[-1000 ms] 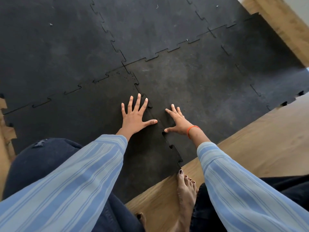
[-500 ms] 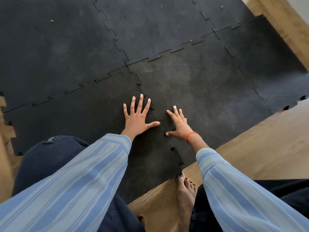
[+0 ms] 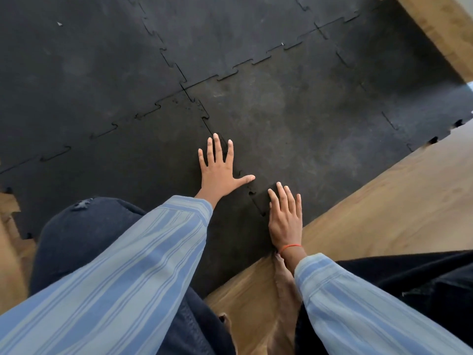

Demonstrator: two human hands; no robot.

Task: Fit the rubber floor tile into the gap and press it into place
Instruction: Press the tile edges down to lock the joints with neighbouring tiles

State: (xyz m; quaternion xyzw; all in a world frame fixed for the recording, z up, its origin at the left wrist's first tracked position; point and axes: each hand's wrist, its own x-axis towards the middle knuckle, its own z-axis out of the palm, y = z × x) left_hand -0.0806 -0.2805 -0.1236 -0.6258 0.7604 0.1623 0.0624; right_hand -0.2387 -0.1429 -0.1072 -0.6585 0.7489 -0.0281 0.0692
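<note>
A black rubber floor tile (image 3: 143, 160) with jigsaw edges lies at the near left of the mat, under my knee. Its right edge meets the neighbouring tile (image 3: 294, 119) along a toothed seam (image 3: 252, 193). My left hand (image 3: 220, 172) lies flat on the tile with fingers spread, its thumb reaching across the seam. My right hand (image 3: 285, 216) rests palm down on the neighbouring tile beside the seam's near end, close to the mat's front edge. Neither hand holds anything.
Several interlocked black tiles (image 3: 230, 26) cover the floor beyond. Bare wooden floor (image 3: 384, 201) runs along the mat's right and near side and shows at the far left (image 3: 10, 226). My knee (image 3: 84, 226) and bare foot (image 3: 284, 278) are close to the mat.
My right hand has slid back along the seam toward the mat's front edge and turned fingers forward. My left hand has stayed flat in about the same spot.
</note>
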